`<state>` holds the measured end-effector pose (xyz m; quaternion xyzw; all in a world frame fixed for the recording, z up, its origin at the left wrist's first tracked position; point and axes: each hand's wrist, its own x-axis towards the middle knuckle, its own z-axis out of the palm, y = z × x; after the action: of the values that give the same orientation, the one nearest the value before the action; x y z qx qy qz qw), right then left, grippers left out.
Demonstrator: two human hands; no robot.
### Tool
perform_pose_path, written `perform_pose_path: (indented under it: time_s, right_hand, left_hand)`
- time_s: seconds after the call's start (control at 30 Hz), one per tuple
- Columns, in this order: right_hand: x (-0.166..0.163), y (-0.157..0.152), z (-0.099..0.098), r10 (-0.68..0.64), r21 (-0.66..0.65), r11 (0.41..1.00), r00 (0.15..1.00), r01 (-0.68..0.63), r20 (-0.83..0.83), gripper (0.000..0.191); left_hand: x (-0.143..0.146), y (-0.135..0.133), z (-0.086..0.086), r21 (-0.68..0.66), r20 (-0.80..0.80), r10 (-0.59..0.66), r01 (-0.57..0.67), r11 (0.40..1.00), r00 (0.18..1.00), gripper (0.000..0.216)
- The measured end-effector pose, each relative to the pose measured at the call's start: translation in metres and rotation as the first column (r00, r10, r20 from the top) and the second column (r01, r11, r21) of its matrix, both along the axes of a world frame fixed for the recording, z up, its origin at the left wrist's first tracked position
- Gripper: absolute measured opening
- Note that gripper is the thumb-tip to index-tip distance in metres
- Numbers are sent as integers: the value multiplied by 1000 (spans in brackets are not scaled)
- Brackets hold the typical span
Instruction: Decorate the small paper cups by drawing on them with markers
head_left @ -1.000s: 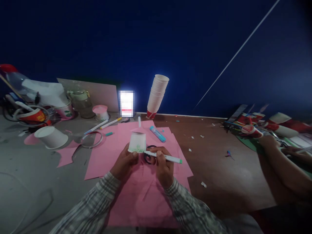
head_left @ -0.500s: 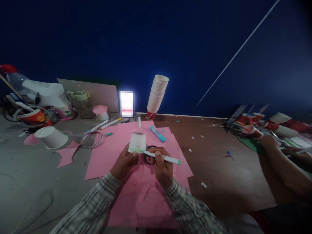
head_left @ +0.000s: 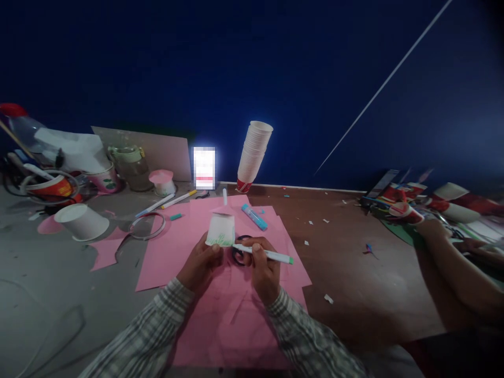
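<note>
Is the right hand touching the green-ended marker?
Touching: the head view shows the right hand gripping the green-ended marker by its white barrel.

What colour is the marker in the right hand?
The marker is white with a green end, best seen in the head view.

Checked long sleeves (head_left: pixel 144 328), bare fingers (head_left: pixel 258 253)
Dark grey cloth crossed by pale lines into a plaid, softly creased, with cuffs (head_left: pixel 178 294) of the same pattern fitting close.
</note>
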<state>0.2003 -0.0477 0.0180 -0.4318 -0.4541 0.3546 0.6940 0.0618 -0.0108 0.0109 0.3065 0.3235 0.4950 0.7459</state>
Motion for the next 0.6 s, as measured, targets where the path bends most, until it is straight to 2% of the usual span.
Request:
perform_pose_path:
  time_s: [0.17, 0.3, 0.6]
  right_hand:
    - [0, 0, -1, -24, -7, 1000, 998, 25, 55, 44]
    - [0, 1, 4, -84, -19, 996, 996, 84, 22, 44]
    - [0, 0, 5, -56, -32, 998, 998, 55, -21, 43]
  left_hand:
    - [0, 0, -3, -3, 4, 23, -23, 1000, 1000, 54]
    - [-1, -1, -2, -5, -4, 0, 0, 1000, 1000, 52]
    - [1, 0, 5, -24, -11, 12, -12, 1000, 1000, 58]
